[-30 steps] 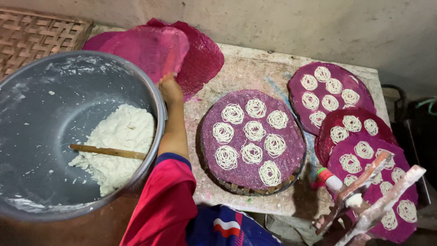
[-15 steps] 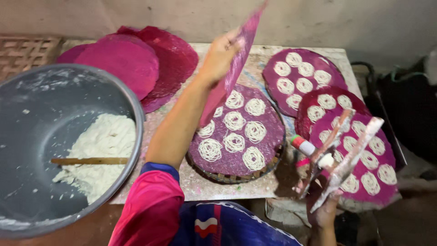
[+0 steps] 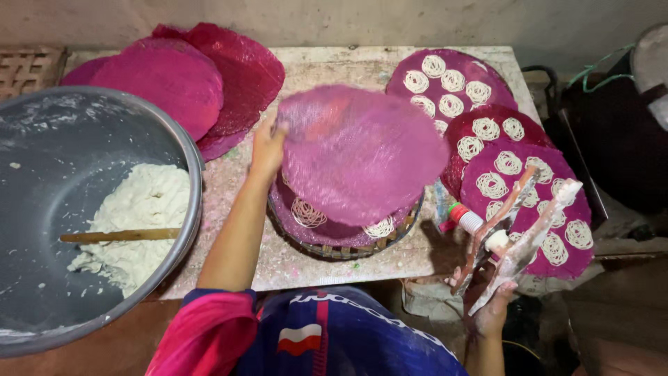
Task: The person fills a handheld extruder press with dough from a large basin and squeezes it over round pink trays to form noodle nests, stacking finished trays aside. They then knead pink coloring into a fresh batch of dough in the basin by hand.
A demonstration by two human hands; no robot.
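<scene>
Pink round mat hangs in the air, a bit blurry, held flat over a woven tray. The left hand holds the mat by its left edge, with the fingers pinching that edge tight. Right under the mat, on the tray, lies another purple mat with white noodle swirls on it. Only a few swirls peek out below the held mat.

The right hand is low and to the right, off the edge of the surface. Its grip is closed around a wooden press that is covered in white dough. The press has two long handles that point up and away from the hand.

Just past the press, further right of the left hand, three purple mats with swirls lie overlapping on the surface. Behind the left hand, to its left, is a stack of plain pink mats. Nearer on the left sits a big grey metal bowl. It holds a lump of white dough with a wooden stick lying across it. A pink sleeve covers the upper left arm.
</scene>
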